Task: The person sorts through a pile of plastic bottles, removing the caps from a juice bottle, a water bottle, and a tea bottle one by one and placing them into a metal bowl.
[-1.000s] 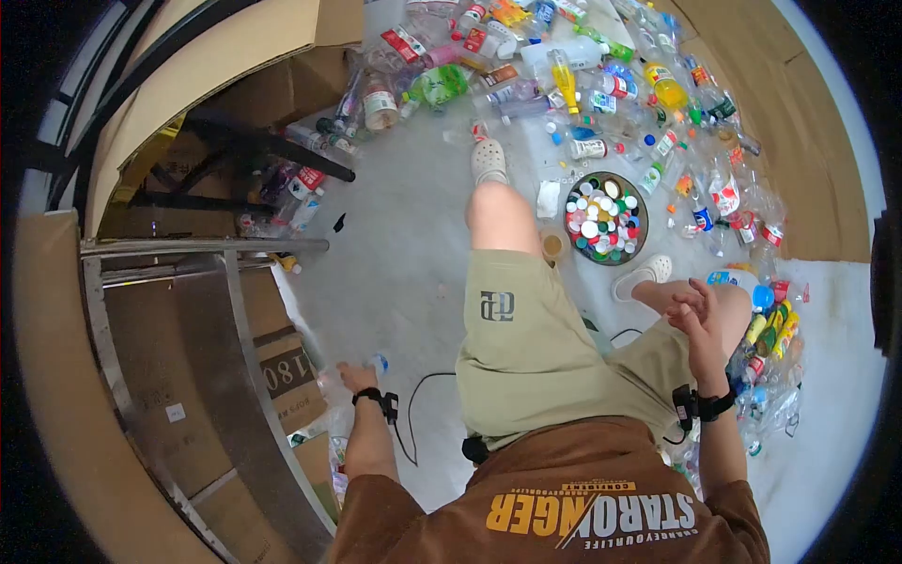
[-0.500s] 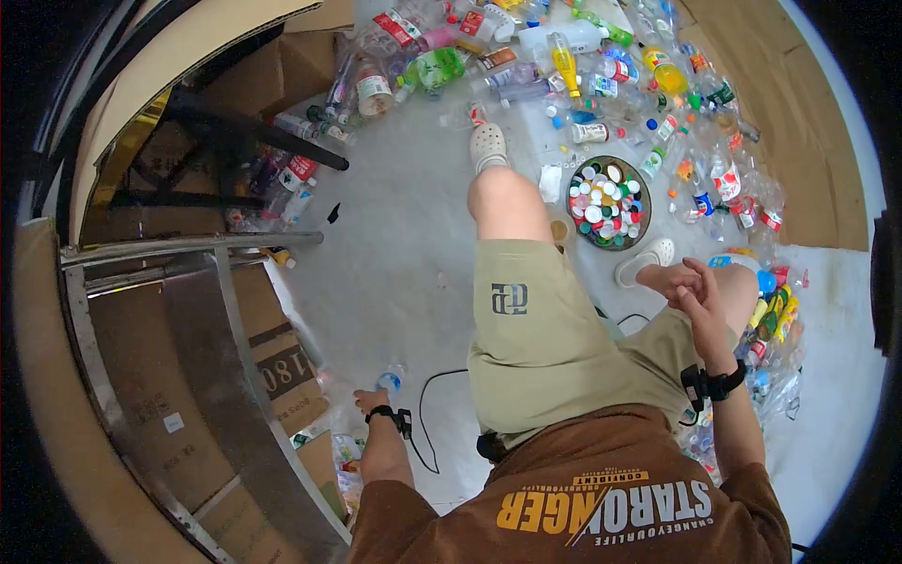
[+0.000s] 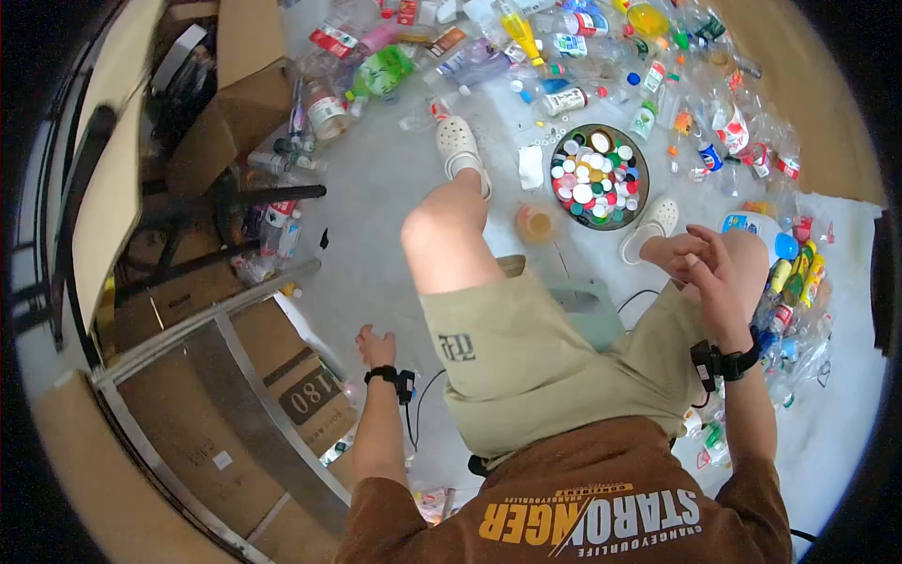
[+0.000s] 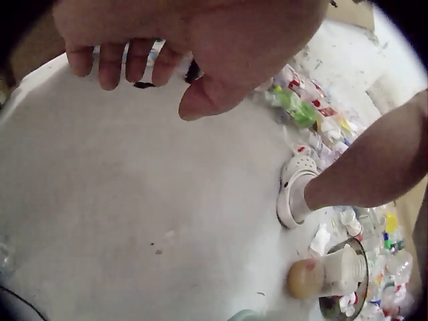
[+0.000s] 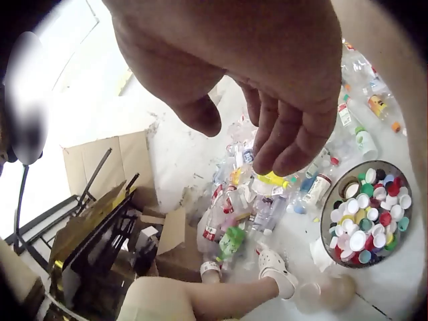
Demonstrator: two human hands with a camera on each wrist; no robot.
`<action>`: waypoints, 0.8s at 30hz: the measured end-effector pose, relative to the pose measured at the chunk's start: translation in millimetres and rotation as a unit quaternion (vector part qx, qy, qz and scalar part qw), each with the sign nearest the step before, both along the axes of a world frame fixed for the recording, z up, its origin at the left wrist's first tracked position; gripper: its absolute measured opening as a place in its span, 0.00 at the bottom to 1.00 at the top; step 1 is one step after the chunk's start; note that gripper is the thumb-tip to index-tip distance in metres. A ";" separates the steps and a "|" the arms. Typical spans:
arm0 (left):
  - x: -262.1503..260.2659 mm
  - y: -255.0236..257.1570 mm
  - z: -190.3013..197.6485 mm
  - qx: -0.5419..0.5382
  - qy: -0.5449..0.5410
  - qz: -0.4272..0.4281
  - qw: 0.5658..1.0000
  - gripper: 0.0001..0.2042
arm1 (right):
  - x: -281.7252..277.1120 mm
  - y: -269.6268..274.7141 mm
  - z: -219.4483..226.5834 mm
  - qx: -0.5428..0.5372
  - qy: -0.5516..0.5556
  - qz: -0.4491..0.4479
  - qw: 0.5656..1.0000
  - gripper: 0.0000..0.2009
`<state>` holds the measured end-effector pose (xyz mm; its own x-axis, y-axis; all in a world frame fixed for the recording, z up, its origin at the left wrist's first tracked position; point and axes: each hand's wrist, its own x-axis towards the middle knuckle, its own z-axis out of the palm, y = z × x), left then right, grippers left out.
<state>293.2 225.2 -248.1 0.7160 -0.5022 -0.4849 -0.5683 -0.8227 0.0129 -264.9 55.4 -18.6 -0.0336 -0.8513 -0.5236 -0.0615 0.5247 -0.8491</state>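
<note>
My left hand (image 3: 378,348) hangs over the pale floor (image 4: 134,180) on the left side, fingers apart and nothing between them. In the left wrist view the left hand's fingers (image 4: 110,65) and thumb extend over bare floor. My right hand (image 3: 707,273) is held loosely above the right knee, its fingers slightly bent and holding nothing. Past it, in the right wrist view, a round dish of bottle caps (image 5: 322,224) stands on the floor. A clear cup with a brownish base (image 3: 536,224) stands between the feet, near that dish.
Many plastic bottles (image 3: 573,45) lie heaped beyond the feet and along the right. A metal frame (image 3: 240,362) with cardboard behind it stands at the left. Near the dish lies a white paper (image 3: 531,167). A pale green plastic object (image 3: 587,315) is between the legs.
My left hand has moved forward, away from the small clear bottle it was beside, and its fingers have spread. The head view has shifted and the left knee has swung left. The right hand stays loose.
</note>
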 end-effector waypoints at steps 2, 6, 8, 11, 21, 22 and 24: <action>0.2 -40.4 -14.3 -0.002 0.029 -0.050 0.998 0.29 | -11.9 -20.6 -6.0 0.023 -0.018 -0.030 0.999 0.20; 22.4 -113.7 -69.0 -0.098 0.043 -0.144 0.984 0.26 | -25.6 -64.4 -27.9 0.061 -0.039 -0.096 0.993 0.18; 0.7 -182.6 -41.1 -0.081 0.036 -0.167 0.982 0.27 | -34.3 -80.0 -40.3 0.106 -0.059 -0.117 0.986 0.18; 19.8 -254.6 -53.4 -0.089 0.027 -0.195 0.976 0.28 | -40.7 -91.4 -56.0 0.158 -0.081 -0.137 0.974 0.20; 164.8 -397.3 -160.5 -0.088 0.007 -0.143 0.986 0.34 | -25.1 -113.7 -82.7 0.191 0.088 -0.045 0.977 0.26; 184.7 -403.1 -175.7 -0.130 -0.047 -0.163 0.977 0.34 | -19.9 -118.4 -83.9 0.204 0.079 -0.045 0.975 0.27; 210.3 -415.8 -195.7 -0.199 -0.122 -0.175 0.957 0.34 | -9.6 -128.1 -86.5 0.232 0.062 -0.043 0.970 0.29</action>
